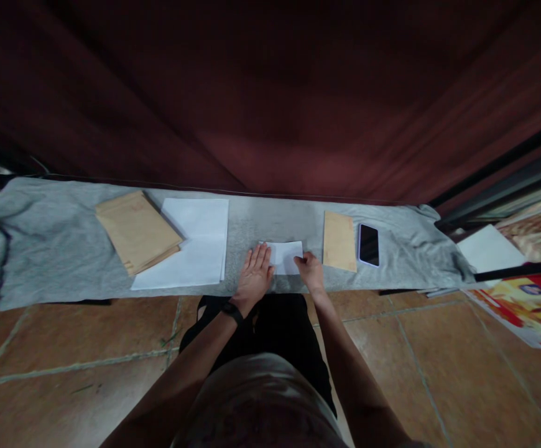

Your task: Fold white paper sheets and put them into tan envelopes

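A small folded white paper lies on the grey cloth right in front of me. My left hand lies flat on the paper's left edge, fingers stretched out and together. My right hand presses with curled fingers on the paper's lower right corner. A black band circles my left wrist.
To the left lie a stack of brown envelopes and white sheets. To the right are a single brown envelope and a black phone. A dark red curtain hangs behind. Tiled floor lies below, with printed sheets at right.
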Demonstrator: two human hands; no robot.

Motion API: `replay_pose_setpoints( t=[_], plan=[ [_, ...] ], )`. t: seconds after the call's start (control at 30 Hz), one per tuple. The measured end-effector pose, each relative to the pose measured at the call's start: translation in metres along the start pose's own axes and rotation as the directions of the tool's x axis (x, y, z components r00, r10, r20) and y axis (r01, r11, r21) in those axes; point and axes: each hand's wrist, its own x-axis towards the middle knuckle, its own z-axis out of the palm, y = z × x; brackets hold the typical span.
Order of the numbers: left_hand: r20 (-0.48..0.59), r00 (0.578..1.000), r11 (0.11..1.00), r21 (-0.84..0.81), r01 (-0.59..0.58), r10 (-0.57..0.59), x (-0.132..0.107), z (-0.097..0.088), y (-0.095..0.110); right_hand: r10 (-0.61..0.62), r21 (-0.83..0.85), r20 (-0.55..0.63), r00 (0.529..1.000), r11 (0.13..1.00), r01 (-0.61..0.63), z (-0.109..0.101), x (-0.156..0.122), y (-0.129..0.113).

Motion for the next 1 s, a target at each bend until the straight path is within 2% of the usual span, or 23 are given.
replay_pose_setpoints(
  t=[0.17, 0.27, 0.37, 0.43, 0.5, 0.57, 0.67, 0.8, 1.0],
  plan=[
    [0.017, 0.996, 0.995, -0.045, -0.085, 0.085, 0.000, 0.007, 0.011, 0.018, -0.040, -0.020, 1.000, 0.999, -0.019, 0.003, -0.010, -0.002],
    [0.036, 0.995, 0.994, -0.064, -0.090, 0.093, -0.002, 0.010, 0.014, -0.007, -0.092, -0.107, 0.994, 0.996, -0.003, 0.006, -0.017, -0.003],
    [0.057, 0.995, 0.995, -0.062, -0.080, 0.083, -0.002, 0.009, 0.014, -0.081, -0.130, -0.236, 0.968, 0.990, 0.051, 0.009, -0.022, -0.003],
    [0.068, 0.994, 0.995, -0.057, -0.082, 0.086, -0.002, 0.009, 0.013, -0.180, -0.123, -0.277, 0.944, 0.981, 0.151, 0.012, -0.023, -0.005],
    [0.068, 0.994, 0.995, -0.054, -0.084, 0.088, -0.001, 0.010, 0.012, -0.315, -0.086, -0.246, 0.917, 0.949, 0.303, 0.018, -0.025, -0.010],
    [0.068, 0.992, 0.994, -0.055, -0.099, 0.102, -0.002, 0.013, 0.010, -0.456, -0.054, -0.161, 0.876, 0.890, 0.453, 0.026, -0.027, -0.017],
    [0.079, 0.988, 0.991, -0.054, -0.125, 0.129, -0.003, 0.019, 0.007, -0.579, -0.071, -0.038, 0.814, 0.815, 0.576, 0.038, -0.032, -0.026],
    [0.083, 0.988, 0.991, -0.049, -0.127, 0.131, -0.004, 0.022, 0.006, -0.557, -0.131, -0.020, 0.830, 0.824, 0.551, 0.044, -0.035, -0.026],
    [0.081, 0.991, 0.993, -0.062, -0.098, 0.103, -0.004, 0.012, 0.010, -0.533, -0.205, -0.043, 0.845, 0.832, 0.515, 0.041, -0.033, -0.006]
  ],
)
